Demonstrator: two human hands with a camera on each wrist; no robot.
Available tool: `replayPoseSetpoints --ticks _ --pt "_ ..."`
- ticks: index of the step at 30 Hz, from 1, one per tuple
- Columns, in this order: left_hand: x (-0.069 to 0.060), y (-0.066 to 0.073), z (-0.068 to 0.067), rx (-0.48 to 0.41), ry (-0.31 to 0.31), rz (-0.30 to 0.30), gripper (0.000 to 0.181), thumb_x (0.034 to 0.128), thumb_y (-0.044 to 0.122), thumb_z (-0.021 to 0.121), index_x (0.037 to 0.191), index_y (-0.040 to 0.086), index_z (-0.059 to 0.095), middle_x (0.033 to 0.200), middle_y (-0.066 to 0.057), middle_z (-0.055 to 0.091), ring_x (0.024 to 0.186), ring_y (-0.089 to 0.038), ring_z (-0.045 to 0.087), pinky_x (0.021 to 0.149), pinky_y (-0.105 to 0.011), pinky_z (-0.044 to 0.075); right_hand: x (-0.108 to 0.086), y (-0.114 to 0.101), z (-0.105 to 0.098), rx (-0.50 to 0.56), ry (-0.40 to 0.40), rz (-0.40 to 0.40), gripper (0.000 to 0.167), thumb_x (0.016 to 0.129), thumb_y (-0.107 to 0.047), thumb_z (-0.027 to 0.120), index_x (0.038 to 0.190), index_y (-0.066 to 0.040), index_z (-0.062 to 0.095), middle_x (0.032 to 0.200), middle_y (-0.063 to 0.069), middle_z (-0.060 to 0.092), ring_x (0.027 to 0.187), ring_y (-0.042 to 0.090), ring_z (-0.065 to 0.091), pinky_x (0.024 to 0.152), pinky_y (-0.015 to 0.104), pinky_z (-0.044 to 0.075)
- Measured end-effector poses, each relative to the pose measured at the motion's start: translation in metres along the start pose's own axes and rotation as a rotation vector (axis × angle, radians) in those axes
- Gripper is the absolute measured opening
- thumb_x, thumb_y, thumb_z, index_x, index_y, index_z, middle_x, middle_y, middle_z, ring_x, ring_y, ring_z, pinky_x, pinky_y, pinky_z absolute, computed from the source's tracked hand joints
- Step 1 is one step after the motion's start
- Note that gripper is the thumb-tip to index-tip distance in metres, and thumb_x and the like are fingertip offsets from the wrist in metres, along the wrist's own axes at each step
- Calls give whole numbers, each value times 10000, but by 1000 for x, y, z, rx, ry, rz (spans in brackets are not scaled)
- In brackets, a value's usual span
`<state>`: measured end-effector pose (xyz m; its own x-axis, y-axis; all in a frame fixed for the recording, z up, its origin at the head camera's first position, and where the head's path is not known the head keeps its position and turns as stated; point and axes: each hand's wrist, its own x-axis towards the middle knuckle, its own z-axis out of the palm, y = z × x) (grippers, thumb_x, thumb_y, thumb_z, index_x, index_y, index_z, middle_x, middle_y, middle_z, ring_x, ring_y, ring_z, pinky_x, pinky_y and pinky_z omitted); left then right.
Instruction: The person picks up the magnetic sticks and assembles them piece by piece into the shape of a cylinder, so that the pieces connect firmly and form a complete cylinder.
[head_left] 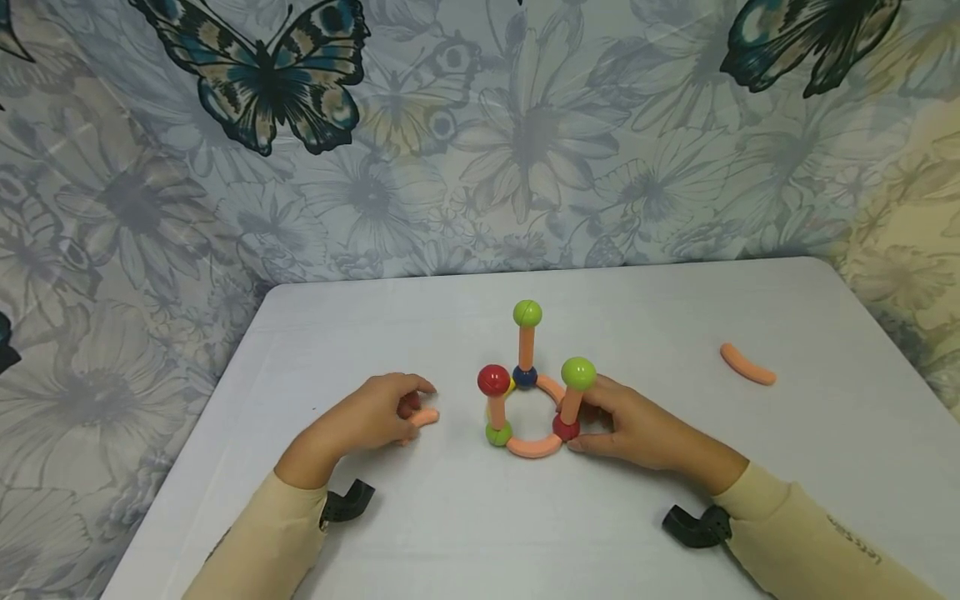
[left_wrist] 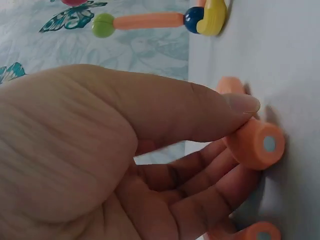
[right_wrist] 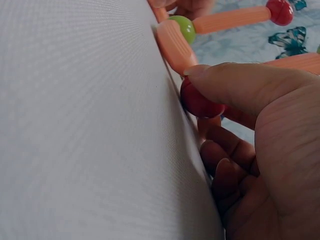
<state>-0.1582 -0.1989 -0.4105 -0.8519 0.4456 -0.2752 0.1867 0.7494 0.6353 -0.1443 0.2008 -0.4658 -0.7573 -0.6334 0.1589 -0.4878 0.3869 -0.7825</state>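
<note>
A magnetic ball-and-stick frame stands upright mid-table, its base ring made of curved orange sticks [head_left: 534,448], a yellow curved stick [left_wrist: 216,16] and balls. Upright orange sticks rise from it, two topped by green balls [head_left: 527,313] and one by a red ball [head_left: 493,380]. At the ring's right side my right hand [head_left: 637,421] holds the lower red ball [right_wrist: 199,97] between thumb and fingers. Left of the frame, my left hand [head_left: 360,414] pinches a curved orange stick [left_wrist: 252,142] with a grey magnet at its end. Another orange stick [left_wrist: 264,231] lies below those fingers, partly hidden.
A loose curved orange stick [head_left: 747,365] lies on the right part of the white table [head_left: 645,308]. Butterfly-and-flower cloth [head_left: 540,142] hangs behind the far edge. Black wrist mounts [head_left: 696,527] stick out from both sleeves.
</note>
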Motion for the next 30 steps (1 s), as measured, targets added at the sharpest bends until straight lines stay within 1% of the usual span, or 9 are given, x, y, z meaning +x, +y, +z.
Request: replayPoseSetpoints --ticks 3,8,14,18,20,23,25,27,30 --pt "0 2 3 6 -26 -40 287 897 -21 839 1151 84 755 892 26 669 718 -144 647 781 -380 539 1 0 0 3 -7 7 339 938 -151 901 1188 -278 711 1156 -103 640 1027 167 614 853 332 564" --pt "0 0 1 -49 -36 -53 175 887 43 844 971 141 726 789 22 680 746 -165 618 722 -351 512 1 0 0 23 -11 -5 321 943 -136 894 1153 -284 702 1179 -98 652 1062 179 621 887 343 572" --pt "3 -5 -2 -327 9 -97 216 928 143 834 1094 110 700 895 -71 736 716 -255 618 449 -301 377 1 0 1 32 -7 -20 323 942 -136 895 1141 -295 696 1170 -101 652 1057 168 627 891 340 569" --pt "5 -6 -3 -494 67 -104 325 955 220 850 1232 100 728 963 -125 746 818 -334 694 394 -293 294 0 1 2 22 9 -37 351 927 -120 905 1155 -295 703 1128 -100 646 1019 154 630 866 332 566" --pt "7 -5 -1 -554 95 -88 374 968 265 854 1280 96 737 958 -145 749 845 -344 714 407 -296 279 0 1 2 20 13 -42 353 924 -121 909 1154 -294 706 1116 -99 644 1009 154 629 859 332 563" --pt "10 -2 3 -652 122 -67 414 982 296 852 1308 74 728 943 -161 745 859 -331 725 499 -306 436 1 1 2 16 12 -36 349 930 -143 908 1166 -300 704 1114 -103 642 1007 152 628 859 329 561" --pt "14 2 7 -742 134 -47 426 992 270 845 1320 38 706 960 -171 739 866 -323 715 652 -335 551 1 1 3 13 10 -33 343 932 -158 909 1164 -305 704 1110 -101 641 1003 152 626 855 330 556" --pt "18 9 9 -829 140 -25 433 1004 232 830 1332 -1 670 976 -187 730 879 -318 703 814 -370 594 1 2 2 8 10 -30 341 934 -171 910 1163 -315 702 1107 -103 642 999 150 625 851 330 553" --pt "25 21 9 -915 147 15 436 1020 186 800 1348 -41 624 983 -191 716 883 -297 686 821 -387 610 1 2 2 5 13 -25 338 932 -181 913 1154 -322 700 1103 -101 641 993 151 623 844 330 547"
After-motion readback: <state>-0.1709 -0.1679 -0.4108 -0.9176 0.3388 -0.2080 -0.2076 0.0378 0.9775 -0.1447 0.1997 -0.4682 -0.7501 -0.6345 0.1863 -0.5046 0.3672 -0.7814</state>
